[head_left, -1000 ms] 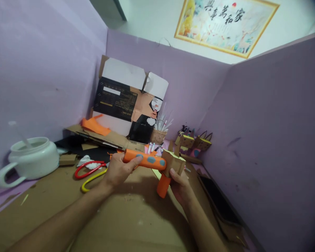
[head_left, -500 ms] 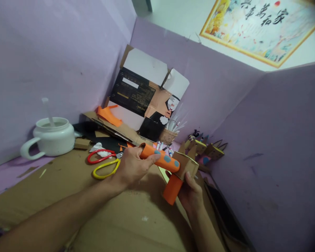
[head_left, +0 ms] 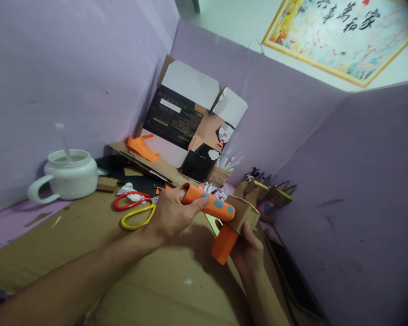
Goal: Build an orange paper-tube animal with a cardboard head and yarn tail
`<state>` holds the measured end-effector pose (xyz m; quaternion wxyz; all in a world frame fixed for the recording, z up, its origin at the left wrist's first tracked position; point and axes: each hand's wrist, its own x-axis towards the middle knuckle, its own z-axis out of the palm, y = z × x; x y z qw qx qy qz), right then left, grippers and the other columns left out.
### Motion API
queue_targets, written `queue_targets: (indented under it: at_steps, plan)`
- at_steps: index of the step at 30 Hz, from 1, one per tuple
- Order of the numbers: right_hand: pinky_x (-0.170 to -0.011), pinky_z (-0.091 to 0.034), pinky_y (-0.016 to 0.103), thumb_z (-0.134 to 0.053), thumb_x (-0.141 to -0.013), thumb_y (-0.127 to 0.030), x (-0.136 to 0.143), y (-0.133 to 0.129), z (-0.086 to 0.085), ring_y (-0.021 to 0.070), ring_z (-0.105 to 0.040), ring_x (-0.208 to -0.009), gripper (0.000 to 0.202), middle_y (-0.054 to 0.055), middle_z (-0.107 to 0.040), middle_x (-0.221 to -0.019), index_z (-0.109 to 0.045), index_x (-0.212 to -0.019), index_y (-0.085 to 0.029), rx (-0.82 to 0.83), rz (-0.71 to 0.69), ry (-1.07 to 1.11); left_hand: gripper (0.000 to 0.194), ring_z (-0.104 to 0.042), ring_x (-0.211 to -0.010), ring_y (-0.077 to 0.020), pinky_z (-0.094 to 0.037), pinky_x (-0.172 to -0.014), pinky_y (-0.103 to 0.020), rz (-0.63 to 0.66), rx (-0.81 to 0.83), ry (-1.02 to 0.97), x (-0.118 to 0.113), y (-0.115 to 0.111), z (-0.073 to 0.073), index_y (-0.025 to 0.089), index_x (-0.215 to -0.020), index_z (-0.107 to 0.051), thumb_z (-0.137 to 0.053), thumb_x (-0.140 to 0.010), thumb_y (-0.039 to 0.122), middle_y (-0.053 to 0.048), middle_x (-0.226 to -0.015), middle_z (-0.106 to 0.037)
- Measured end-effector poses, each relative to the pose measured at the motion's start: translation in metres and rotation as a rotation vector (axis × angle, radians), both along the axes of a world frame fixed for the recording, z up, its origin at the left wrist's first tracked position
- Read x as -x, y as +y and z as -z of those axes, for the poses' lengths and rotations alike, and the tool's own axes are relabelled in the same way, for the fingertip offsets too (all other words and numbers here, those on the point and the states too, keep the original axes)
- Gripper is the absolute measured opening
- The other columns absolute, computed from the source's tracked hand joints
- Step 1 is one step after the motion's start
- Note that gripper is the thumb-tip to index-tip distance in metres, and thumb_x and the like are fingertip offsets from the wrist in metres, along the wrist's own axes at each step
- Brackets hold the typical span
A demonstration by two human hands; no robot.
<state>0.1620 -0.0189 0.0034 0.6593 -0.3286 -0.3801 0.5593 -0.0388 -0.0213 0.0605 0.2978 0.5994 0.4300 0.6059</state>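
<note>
Hands [head_left: 207,226] around half-hidden orange tubes [head_left: 211,206]

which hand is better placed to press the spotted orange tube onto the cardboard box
Left, probably. The left hand wraps the orange tube, thumb along its top, so it can push. The right hand supports the cardboard box and lower orange piece from beneath.

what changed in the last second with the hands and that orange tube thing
Little changed. Left hand grips the orange paper tube with blue dots as before; right hand holds the brown cardboard box piece as before. The camera swung left, so everything shifted right in view. Red and yellow scissors and white pot stayed put.
</note>
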Motion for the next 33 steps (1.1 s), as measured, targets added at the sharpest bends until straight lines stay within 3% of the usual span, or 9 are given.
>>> queue_targets:
  at_steps: [5, 14, 21, 24, 29, 33]
  plan:
    - [-0.092, -0.044, 0.049, -0.072, -0.064, -0.037, 0.005, -0.002, -0.005, 0.0251, -0.062, -0.094, 0.036, 0.001, -0.07, -0.099, -0.067, -0.099, -0.031, -0.003, 0.012, 0.042, 0.027, -0.052, -0.051, -0.0118, -0.039, -0.047, -0.02, -0.027, -0.023, 0.085, 0.0, 0.0, 0.001, 0.015, -0.059, -0.067, -0.064, -0.071, 0.039, 0.002, -0.051, -0.056]
    - [-0.101, -0.035, 0.046, -0.075, -0.061, -0.036, 0.003, -0.001, -0.006, 0.0242, -0.06, -0.097, 0.039, 0.001, -0.069, -0.103, -0.066, -0.099, -0.029, -0.021, 0.011, 0.004, 0.023, -0.061, -0.064, -0.0157, -0.046, -0.059, -0.022, 0.006, 0.009, 0.047, -0.004, 0.005, 0.011, 0.017, -0.078, -0.071, -0.063, -0.073, 0.038, -0.001, -0.069, -0.069]
    - [-0.099, -0.035, 0.045, -0.076, -0.061, -0.032, -0.012, -0.001, -0.003, 0.0267, -0.055, -0.107, 0.051, 0.003, -0.065, -0.112, -0.061, -0.11, -0.029, -0.16, -0.006, -0.109, 0.023, -0.05, -0.051, -0.0109, -0.04, -0.049, -0.02, 0.058, -0.075, 0.033, -0.001, 0.001, 0.014, 0.014, -0.079, -0.068, -0.059, -0.076, 0.034, 0.002, -0.056, -0.056]
    - [-0.096, -0.038, 0.042, -0.077, -0.058, -0.03, -0.02, -0.001, -0.006, 0.0267, -0.055, -0.106, 0.051, 0.003, -0.067, -0.105, -0.063, -0.106, -0.028, -0.231, -0.056, -0.158, 0.023, -0.048, -0.053, -0.0109, -0.04, -0.05, -0.021, 0.084, -0.127, 0.038, 0.0, 0.002, 0.023, 0.013, -0.081, -0.066, -0.059, -0.076, 0.034, 0.002, -0.057, -0.051]
    - [-0.089, -0.042, 0.043, -0.078, -0.057, -0.033, -0.026, 0.0, -0.012, 0.0295, -0.059, -0.096, 0.033, 0.005, -0.07, -0.083, -0.069, -0.087, -0.023, -0.279, -0.106, -0.246, 0.023, -0.053, -0.063, -0.0145, -0.044, -0.06, -0.025, 0.137, -0.192, 0.067, 0.001, 0.007, 0.032, 0.012, -0.085, -0.064, -0.057, -0.077, 0.033, -0.002, -0.069, -0.058]
    - [-0.092, -0.04, 0.046, -0.079, -0.053, -0.036, -0.028, -0.001, -0.014, 0.0313, -0.053, -0.109, 0.061, 0.007, -0.066, -0.105, -0.06, -0.11, -0.025, -0.283, -0.088, -0.252, 0.022, -0.059, -0.077, -0.0192, -0.047, -0.073, -0.03, 0.18, -0.231, 0.098, 0.0, 0.005, 0.033, 0.013, -0.088, -0.066, -0.055, -0.078, 0.03, -0.006, -0.081, -0.064]
